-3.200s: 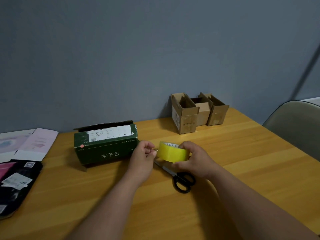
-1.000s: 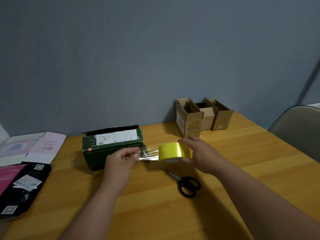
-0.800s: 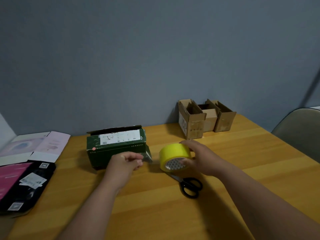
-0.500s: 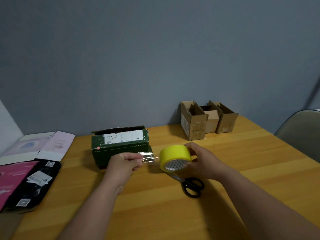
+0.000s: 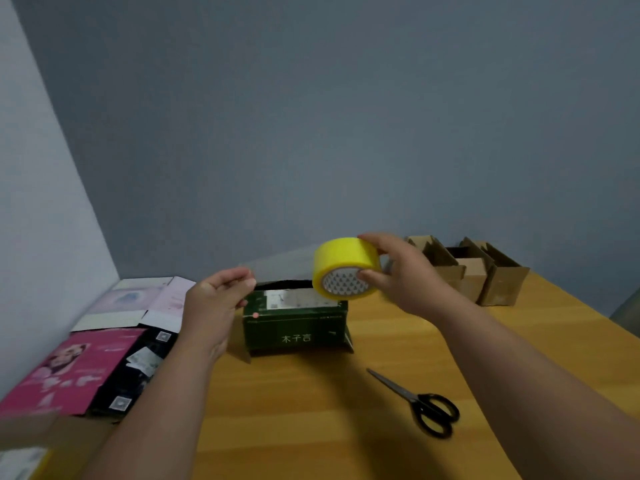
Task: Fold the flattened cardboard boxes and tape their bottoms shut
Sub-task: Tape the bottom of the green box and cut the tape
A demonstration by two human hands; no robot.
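Right hand (image 5: 398, 271) grips the yellow tape roll (image 5: 343, 268) above the green box (image 5: 294, 323); left hand (image 5: 216, 299) pinches the pulled strip, barely visible, hiding the box's left end.

This looks like a plain room in a home or small office used for packing: bare grey-blue painted walls (image 5: 311, 133), a light wooden bench (image 5: 311, 427), and the rounded back of a grey chair (image 5: 628, 311) at its right edge.
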